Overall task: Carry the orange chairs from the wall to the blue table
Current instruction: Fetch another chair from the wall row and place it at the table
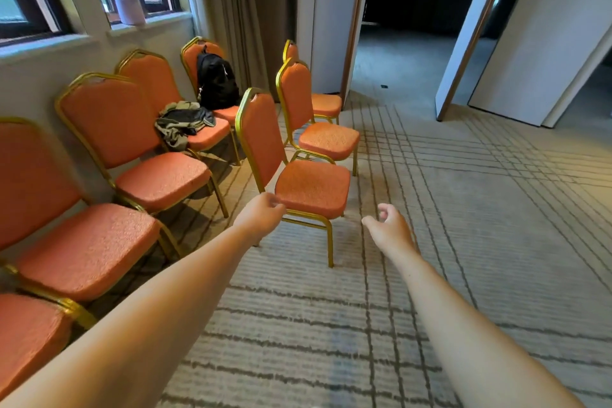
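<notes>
nearest orange chair: stands on the carpet at mid-frame, out from the row along the wall at the left; no blue table shows in our view.
risk, grip: lifted by the padded seat alone, we judge it may tip toward its tall back.
risk, second chair: it stands just beyond, higher in the frame; a swung leg could catch its gold frame.
risk, wall-row chairs: near at the left; a wide turn could knock them, or the jacket and backpack off their seats.
risk, route: the table is out of view, so we would carry half blind behind the chair back.
left hand: arm stretched forward, hand at the seat's near left corner, fingers loosely curled, grasping nothing we can see; whether they touch the cushion we cannot tell.
right hand: reached out at the lower right of the seat, apart from it, fingers loosely curled, released.
</notes>
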Available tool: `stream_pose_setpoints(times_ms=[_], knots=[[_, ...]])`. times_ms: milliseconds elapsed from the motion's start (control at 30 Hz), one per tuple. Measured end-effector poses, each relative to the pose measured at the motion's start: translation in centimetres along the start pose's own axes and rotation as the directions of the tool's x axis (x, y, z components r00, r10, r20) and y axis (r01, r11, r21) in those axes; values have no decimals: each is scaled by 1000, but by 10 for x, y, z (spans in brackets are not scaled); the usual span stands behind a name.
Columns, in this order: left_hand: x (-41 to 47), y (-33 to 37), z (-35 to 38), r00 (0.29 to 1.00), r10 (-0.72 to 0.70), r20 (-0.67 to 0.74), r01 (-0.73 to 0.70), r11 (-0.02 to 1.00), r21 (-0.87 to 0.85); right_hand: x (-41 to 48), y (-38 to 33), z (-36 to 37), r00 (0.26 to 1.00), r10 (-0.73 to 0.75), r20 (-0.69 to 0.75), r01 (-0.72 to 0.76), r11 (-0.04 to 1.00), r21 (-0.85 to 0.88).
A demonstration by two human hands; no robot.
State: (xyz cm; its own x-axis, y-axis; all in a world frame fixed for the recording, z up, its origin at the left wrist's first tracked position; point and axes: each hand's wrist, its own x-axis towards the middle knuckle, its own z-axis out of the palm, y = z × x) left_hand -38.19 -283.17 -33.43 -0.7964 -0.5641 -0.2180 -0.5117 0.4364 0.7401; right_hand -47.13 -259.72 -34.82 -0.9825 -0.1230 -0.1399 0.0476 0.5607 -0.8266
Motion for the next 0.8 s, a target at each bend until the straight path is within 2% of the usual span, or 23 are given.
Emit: stream_pose_setpoints(times_ms=[267,567,800], knots=[[167,37,13,998,-63,-2,63,998,-14,172,-47,35,998,8,65,-5,999,-48],[392,53,30,999,-40,14,40,999,-1,371,-71,110,997,49,62,-46,998,-40],[555,66,33,999,-28,44,25,997,67,503,-90,169,987,149,64,-146,988,-54]])
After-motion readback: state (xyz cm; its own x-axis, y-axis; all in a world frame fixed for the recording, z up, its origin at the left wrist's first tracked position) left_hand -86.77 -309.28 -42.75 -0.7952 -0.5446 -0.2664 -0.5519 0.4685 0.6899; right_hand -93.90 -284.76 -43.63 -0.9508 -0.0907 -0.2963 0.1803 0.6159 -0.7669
